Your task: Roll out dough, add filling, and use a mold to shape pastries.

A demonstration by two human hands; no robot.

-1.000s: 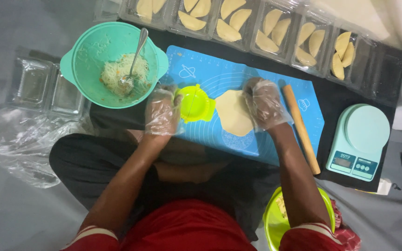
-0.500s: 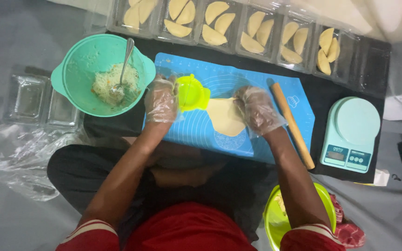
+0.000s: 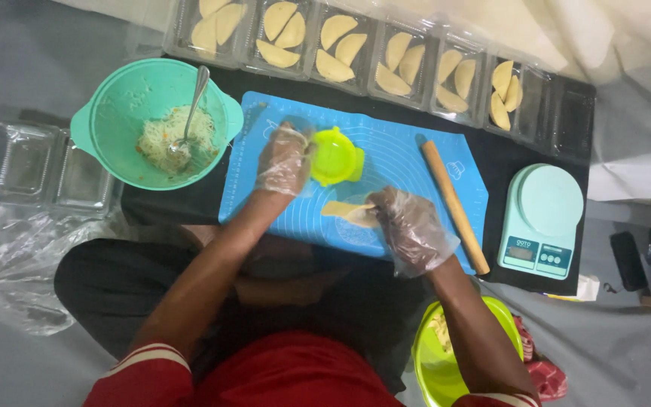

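Both my hands wear clear plastic gloves. My left hand (image 3: 285, 158) rests against the left side of a yellow-green round dumpling press (image 3: 335, 157) lying on the blue silicone mat (image 3: 408, 162). My right hand (image 3: 408, 226) pinches a thin pale disc of dough (image 3: 346, 212), lifting it edge-on just above the mat's near part. The press looks empty and lies open.
A teal bowl (image 3: 114, 113) of shredded filling with a metal spoon stands left. A wooden rolling pin (image 3: 455, 205) lies on the mat's right side, next to a teal kitchen scale (image 3: 542, 220). Clear trays of folded dumplings (image 3: 386, 64) line the back. A lime bowl (image 3: 446, 362) sits near my right knee.
The dough disc lay flat on the mat before; my right hand has now picked it up and holds it on edge. My left hand stays on the press.
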